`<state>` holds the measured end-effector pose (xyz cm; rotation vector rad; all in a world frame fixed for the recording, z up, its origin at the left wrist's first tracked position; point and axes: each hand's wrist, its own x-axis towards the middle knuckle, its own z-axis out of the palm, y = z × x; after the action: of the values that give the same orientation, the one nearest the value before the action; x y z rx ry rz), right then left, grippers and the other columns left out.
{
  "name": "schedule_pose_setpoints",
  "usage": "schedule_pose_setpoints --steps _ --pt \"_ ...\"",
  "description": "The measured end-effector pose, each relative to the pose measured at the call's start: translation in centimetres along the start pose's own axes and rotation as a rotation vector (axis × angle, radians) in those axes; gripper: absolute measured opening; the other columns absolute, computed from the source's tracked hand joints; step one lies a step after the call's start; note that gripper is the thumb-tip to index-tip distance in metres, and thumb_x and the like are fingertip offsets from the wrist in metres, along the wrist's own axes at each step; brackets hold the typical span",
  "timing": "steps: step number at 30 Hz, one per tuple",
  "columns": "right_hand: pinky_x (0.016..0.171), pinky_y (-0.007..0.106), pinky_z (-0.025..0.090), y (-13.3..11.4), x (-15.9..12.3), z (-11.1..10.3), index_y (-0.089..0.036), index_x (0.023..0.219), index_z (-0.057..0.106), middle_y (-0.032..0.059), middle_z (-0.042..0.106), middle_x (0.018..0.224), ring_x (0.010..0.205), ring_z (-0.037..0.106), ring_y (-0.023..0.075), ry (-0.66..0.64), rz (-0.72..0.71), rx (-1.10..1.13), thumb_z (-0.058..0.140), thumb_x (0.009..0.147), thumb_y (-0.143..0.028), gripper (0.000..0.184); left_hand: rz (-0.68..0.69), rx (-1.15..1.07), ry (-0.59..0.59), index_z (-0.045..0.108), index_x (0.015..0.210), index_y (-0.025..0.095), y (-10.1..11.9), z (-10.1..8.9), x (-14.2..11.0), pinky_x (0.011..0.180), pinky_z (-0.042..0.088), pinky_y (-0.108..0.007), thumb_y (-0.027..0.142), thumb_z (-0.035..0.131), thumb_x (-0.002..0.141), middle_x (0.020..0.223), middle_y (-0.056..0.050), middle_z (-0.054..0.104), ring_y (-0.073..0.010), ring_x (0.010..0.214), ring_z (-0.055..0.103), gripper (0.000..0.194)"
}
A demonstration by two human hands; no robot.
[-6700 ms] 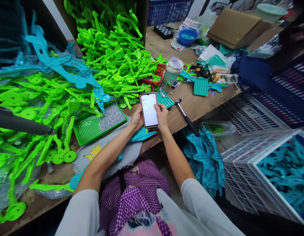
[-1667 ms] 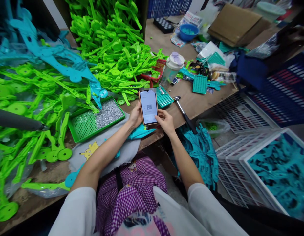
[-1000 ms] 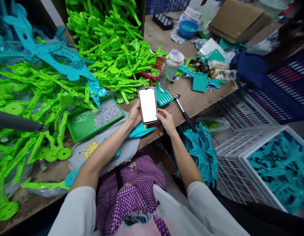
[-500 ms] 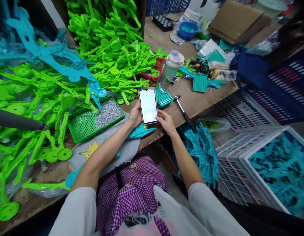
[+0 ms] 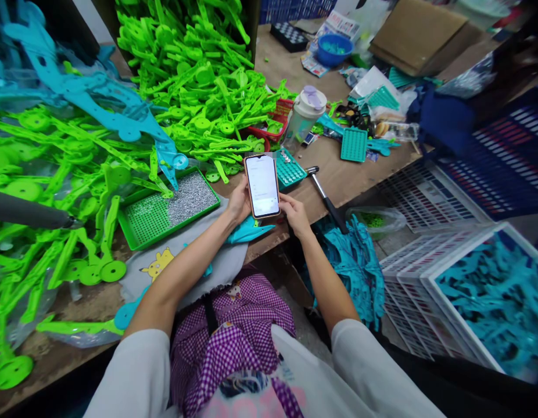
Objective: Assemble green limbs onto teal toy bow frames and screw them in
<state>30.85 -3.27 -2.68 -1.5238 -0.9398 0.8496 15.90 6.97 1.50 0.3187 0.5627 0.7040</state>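
Observation:
A smartphone with a bright, mostly white screen is held upright over the table's front edge. My left hand is closed around its left side. At its lower right edge, my right hand grips the phone too, fingers curled behind it. Below the phone lies a blue plastic part on a grey cloth with a yellow cartoon figure. To the left of my left hand is a green tray of small silvery pieces. A teal grid tray sits just behind the phone.
Green plastic parts are heaped across the left and back, with a large blue part on top. A hammer overhangs the front edge near a lidded cup. White crates with blue parts stand at right.
My right thumb has moved off the phone's screen to its right edge. The screen's contents have shifted slightly. Both hands keep hold of the phone.

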Motion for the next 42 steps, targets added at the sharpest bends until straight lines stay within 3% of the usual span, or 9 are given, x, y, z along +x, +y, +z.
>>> schedule_pose_setpoints --steps 5,11,19,28,42 --pt "0.095 0.045 0.057 0.1 0.3 0.2 -0.02 0.116 0.074 0.0041 0.08 0.1 0.1 0.072 0.0267 -0.034 -0.005 0.003 0.067 0.074 -0.046 0.05 -0.022 0.003 -0.014 0.062 0.135 0.013 0.1 0.0 -0.1 0.106 0.053 -0.042 0.041 0.038 0.106 0.107 -0.011 0.079 -0.0254 0.103 0.075 0.047" --pt "0.1 0.048 0.057 -0.9 1.4 0.7 -0.02 0.129 0.065 0.0089 0.076 0.116 0.116 0.068 0.0305 -0.069 -0.046 0.059 0.072 0.075 -0.052 0.063 -0.017 -0.004 -0.006 0.059 0.138 0.013 0.1 0.3 -0.2 0.109 0.051 -0.044 0.039 0.036 0.106 0.11 -0.01 0.078 -0.0274 0.113 0.072 0.048" --pt "0.099 0.048 0.057 -0.1 0.9 -0.6 -0.023 0.138 0.057 0.0075 0.076 0.117 0.107 0.071 0.0277 -0.153 -0.035 0.017 0.074 0.073 -0.047 0.072 0.006 0.009 0.007 0.061 0.136 0.013 0.1 0.2 0.0 0.107 0.052 -0.043 0.039 0.036 0.106 0.109 -0.01 0.079 -0.0263 0.108 0.073 0.047" --pt "0.107 0.051 0.052 0.7 -0.1 -0.4 -0.02 0.136 0.059 0.0091 0.076 0.116 0.111 0.071 0.0291 -0.139 -0.018 0.052 0.076 0.072 -0.043 0.07 0.011 0.015 0.0 0.064 0.131 0.011 0.2 0.2 0.0 0.106 0.053 -0.04 0.038 0.038 0.106 0.104 -0.01 0.079 -0.0247 0.101 0.075 0.045" --pt "0.114 0.05 0.047 0.8 -0.8 -0.3 -0.02 0.143 0.055 0.0095 0.07 0.133 0.125 0.065 0.0291 -0.216 -0.042 0.055 0.075 0.074 -0.037 0.074 -0.017 -0.002 0.012 0.06 0.136 0.009 0.3 0.5 -0.4 0.104 0.052 -0.043 0.039 0.035 0.107 0.098 -0.011 0.08 -0.0247 0.089 0.077 0.05"
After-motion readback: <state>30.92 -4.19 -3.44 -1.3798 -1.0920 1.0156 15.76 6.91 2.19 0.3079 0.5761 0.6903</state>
